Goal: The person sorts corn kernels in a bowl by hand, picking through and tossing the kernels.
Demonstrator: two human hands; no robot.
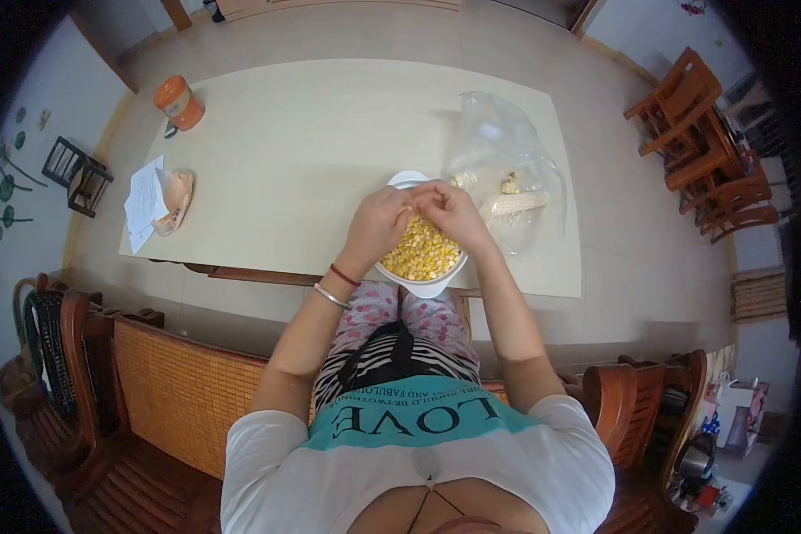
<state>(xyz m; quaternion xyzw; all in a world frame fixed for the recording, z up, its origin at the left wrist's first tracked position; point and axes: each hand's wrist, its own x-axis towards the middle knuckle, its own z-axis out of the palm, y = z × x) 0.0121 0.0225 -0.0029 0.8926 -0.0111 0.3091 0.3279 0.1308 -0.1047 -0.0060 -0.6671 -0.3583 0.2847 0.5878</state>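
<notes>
A white bowl [430, 289] with tab-like handles sits at the table's near edge, filled with loose yellow corn kernels [423, 253]. Over its far side my left hand [381, 219] and my right hand [451, 212] come together, fingertips nearly touching. Both hands are closed in a pinch. Something small and pale shows at the left fingertips, too small to name. What the right fingers hold, if anything, is hidden. Just right of the bowl lies a clear plastic bag [494, 125] with stripped corn cobs [518, 204] on it.
The pale table [285, 133] carries an orange canister [179, 101] at its far left corner. Papers [144, 205] and an orange-pink packet [177, 201] lie near its left edge. Wooden chairs [685, 107] stand at the right; a wooden bench [173, 392] is behind me.
</notes>
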